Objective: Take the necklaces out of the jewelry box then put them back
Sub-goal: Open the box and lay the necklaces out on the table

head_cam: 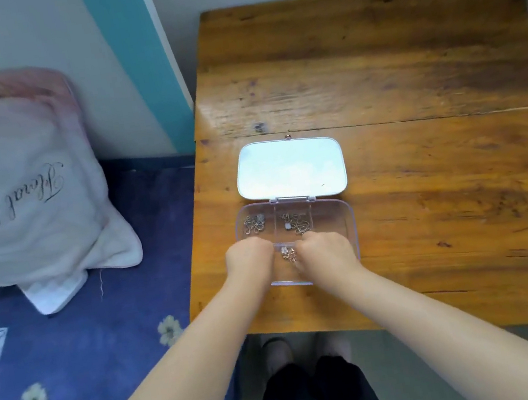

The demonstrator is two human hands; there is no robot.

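On the bench (pixel 408 73), near its left front edge: clear jewelry box (pixel 345 221) lying open, lid (pixel 289 168) folded flat away from the person, tray toward them.

Scanning left to right. Far-left rear compartment holding a silver necklace (pixel 254 224), bunched, untouched. Left hand (pixel 249 259) hovering over the tray's front-left part, knuckles up, fingers curled under and hidden; grip state not readable, contents if any not visible. Between the two hands, front-middle compartment showing a small gold necklace with pale pendant (pixel 288 254), piled rather than stretched, so no clear long axis. Rear-middle compartment holding a third necklace (pixel 297 224), gold chain with a white charm, also bunched. Right hand (pixel 324 252) reaching in from the right, fingertips curled down just beside the front-middle necklace; touching or pinching it cannot be told, grip state likewise unreadable. Rear-right compartment appearing empty.

Key relation: front-middle necklace lying directly between both hands, just left of the right hand's fingertips and just right of the left hand. Right hand judged nearer and better angled. All visible necklaces sitting inside the box; none on the bench. Stage judged either start of removal or end of return; not distinguishable from this view.
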